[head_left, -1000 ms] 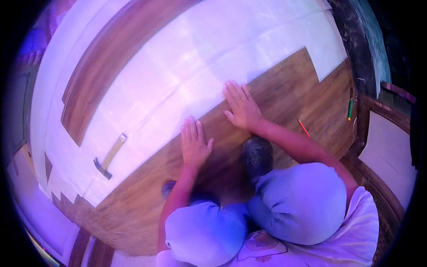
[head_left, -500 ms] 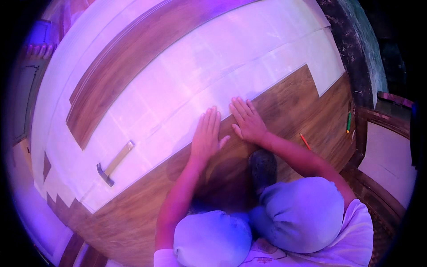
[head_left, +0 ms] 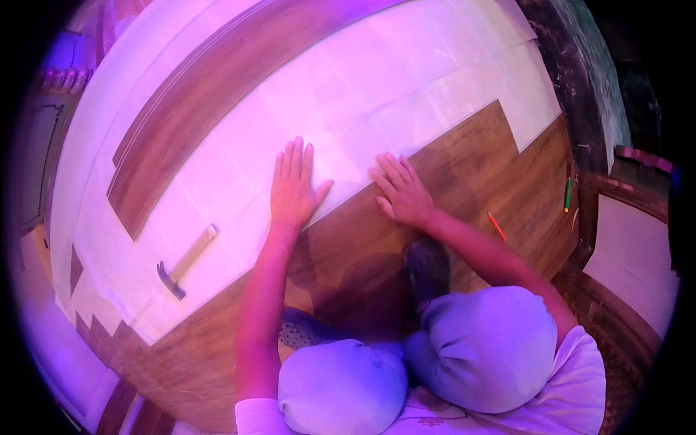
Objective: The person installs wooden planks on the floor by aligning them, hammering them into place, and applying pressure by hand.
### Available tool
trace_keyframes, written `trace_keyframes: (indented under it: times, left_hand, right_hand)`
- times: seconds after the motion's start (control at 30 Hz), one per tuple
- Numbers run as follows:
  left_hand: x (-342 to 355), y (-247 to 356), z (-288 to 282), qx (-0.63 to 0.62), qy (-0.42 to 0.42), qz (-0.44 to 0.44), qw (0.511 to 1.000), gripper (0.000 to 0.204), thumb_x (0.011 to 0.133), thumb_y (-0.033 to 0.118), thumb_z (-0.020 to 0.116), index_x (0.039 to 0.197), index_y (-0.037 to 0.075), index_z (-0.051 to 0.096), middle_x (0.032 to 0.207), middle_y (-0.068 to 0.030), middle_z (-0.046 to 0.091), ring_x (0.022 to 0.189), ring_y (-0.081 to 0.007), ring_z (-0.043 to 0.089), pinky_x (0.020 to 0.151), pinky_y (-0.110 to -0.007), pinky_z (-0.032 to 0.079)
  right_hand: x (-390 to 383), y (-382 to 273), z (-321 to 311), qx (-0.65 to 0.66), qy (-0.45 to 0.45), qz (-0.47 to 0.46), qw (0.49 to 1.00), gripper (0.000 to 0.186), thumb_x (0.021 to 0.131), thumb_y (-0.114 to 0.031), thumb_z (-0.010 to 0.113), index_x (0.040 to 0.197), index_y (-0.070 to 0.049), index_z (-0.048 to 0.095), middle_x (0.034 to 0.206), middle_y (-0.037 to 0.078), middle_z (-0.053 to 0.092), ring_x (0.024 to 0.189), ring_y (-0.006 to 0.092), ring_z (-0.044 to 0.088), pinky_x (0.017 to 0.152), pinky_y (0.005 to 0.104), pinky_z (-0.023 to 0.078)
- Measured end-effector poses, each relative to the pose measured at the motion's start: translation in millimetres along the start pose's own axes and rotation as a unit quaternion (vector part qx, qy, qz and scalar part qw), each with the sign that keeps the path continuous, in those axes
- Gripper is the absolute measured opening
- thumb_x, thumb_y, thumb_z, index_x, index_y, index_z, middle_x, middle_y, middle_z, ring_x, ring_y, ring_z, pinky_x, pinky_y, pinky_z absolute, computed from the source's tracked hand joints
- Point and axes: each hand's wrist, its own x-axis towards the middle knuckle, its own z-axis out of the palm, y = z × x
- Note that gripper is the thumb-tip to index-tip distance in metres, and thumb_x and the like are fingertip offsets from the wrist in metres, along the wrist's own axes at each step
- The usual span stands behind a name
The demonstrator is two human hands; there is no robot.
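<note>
My left hand is open and empty, fingers stretched, above the pale underlay just past the edge of the laid wood-look flooring. Whether it touches the underlay I cannot tell. Along that same flooring edge, my right hand lies flat with fingers spread and holds nothing. A claw hammer with a wooden handle rests on the underlay to the left. On the flooring to the right lie an orange pencil and a green marker-like stick.
A stack of loose planks lies across the underlay at the far left. The flooring's edge is stepped at both ends. A dark wall edge bounds the right. A panelled piece of furniture stands at the right. My knees and shoes are close behind the hands.
My left hand has moved left and farther out, off the flooring edge and over the underlay. My right hand has stayed almost in place.
</note>
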Motion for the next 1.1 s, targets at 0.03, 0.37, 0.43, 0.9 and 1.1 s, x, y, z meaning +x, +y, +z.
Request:
trace_keyframes:
  times: [0.03,0.37,0.43,0.9,1.1]
  left_hand:
    - [0,1,1,-0.003,0.003,0.0,1.0,0.083,0.093,0.051,0.062,0.154,0.002,0.034,0.164,-0.0173,0.026,0.153,-0.0334,0.022,0.125,-0.048,0.017]
    - [-12,22,-5,-0.02,-0.052,0.069,0.996,0.074,0.094,0.04,0.063,0.154,0.004,0.036,0.163,-0.014,0.031,0.151,-0.0315,0.027,0.125,-0.046,0.019]
    - [-4,20,-8,-0.031,-0.042,0.051,0.997,0.075,0.094,0.04,0.063,0.153,0.003,0.036,0.162,-0.015,0.031,0.151,-0.0314,0.027,0.125,-0.046,0.019]
    - [28,7,-6,-0.017,-0.012,-0.008,1.0,0.078,0.095,0.045,0.059,0.153,-0.001,0.035,0.163,-0.0173,0.029,0.151,-0.0329,0.026,0.125,-0.047,0.018]
    - [38,-1,-10,-0.023,-0.024,0.013,0.999,0.079,0.094,0.039,0.064,0.155,0.0,0.031,0.163,-0.0203,0.026,0.151,-0.0364,0.026,0.124,-0.048,0.019]
  right_hand:
    - [0,0,-1,-0.001,0.003,-0.006,1.0,0.068,0.088,-0.031,0.067,0.148,-0.007,0.045,0.157,0.019,0.035,0.149,0.0334,0.029,0.124,0.0519,0.018]
    - [2,3,10,0.011,0.043,-0.047,0.998,0.062,0.087,-0.027,0.068,0.143,-0.007,0.051,0.145,0.016,0.047,0.141,0.0319,0.041,0.121,0.0524,0.026]
    - [10,2,13,0.021,0.042,-0.061,0.997,0.062,0.086,-0.026,0.068,0.143,-0.007,0.051,0.146,0.015,0.048,0.14,0.0319,0.041,0.121,0.0522,0.026]
    - [35,0,2,0.014,-0.036,-0.138,0.99,0.062,0.09,-0.035,0.065,0.147,-0.018,0.049,0.159,0.01,0.037,0.148,0.0306,0.031,0.123,0.0532,0.02]
    - [58,0,6,0.003,-0.078,-0.22,0.972,0.056,0.095,-0.036,0.059,0.147,-0.017,0.049,0.161,0.008,0.034,0.15,0.03,0.028,0.123,0.0531,0.018]
